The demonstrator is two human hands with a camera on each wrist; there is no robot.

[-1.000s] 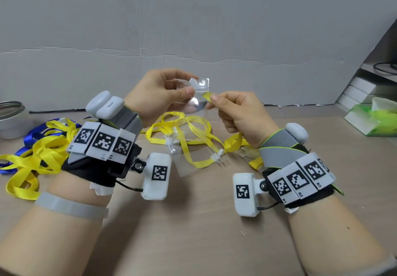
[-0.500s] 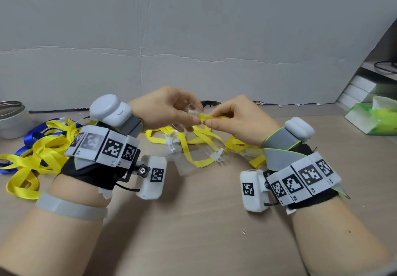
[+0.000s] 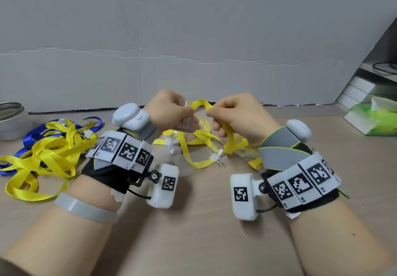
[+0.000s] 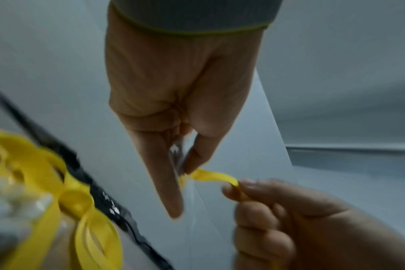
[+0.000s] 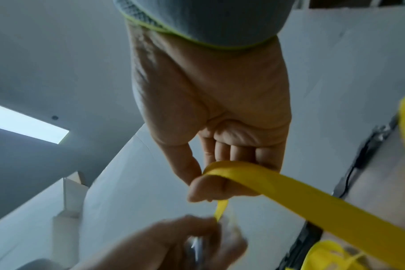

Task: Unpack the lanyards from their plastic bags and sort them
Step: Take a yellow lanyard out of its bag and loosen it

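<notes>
Flat, glossy yellow ribbon lanyard (image 3: pixel 200 104) arches between both hands above the light wooden table (image 3: pixel 193 243). Left hand (image 3: pixel 166 112) pinches a crumpled clear plastic bag (image 3: pixel 188 123) together with the strap's end; right hand (image 3: pixel 238 116) pinches the strap between thumb and forefinger — remaining fingers curled round its trailing length. Loose yellow lanyards with white plastic clips (image 3: pixel 217 157) lie beneath the hands. At 9 o'clock: one tangled pile of yellow lanyards (image 3: pixel 43 157) over blue lanyards (image 3: pixel 32 133) — individual count cannot be told.
</notes>
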